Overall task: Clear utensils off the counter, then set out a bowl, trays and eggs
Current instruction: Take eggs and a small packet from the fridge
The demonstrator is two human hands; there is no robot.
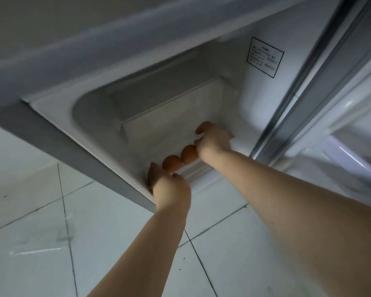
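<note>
1. An open fridge door (51,136) with a white door shelf (193,168) hangs over pale floor tiles (41,243); a printed label (265,56) sits at 1 o'clock.
2. Two brown eggs (171,162) lie side by side on the shelf.
3. The left hand (167,183), at 7 o'clock of the eggs, curls over the shelf edge; whether it holds anything cannot be told.
4. The right hand (214,139), at 2 o'clock, cups something brown, only partly visible.

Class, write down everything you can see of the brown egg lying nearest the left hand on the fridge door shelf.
The brown egg is smooth, rounded and matt, orange-brown, with no crack visible. It lies in the white door shelf of the open fridge, behind the front rail, which hides its underside. A second brown egg sits right beside it, seemingly touching. The left hand reaches just below it, fingertips close; contact is unclear.
</note>
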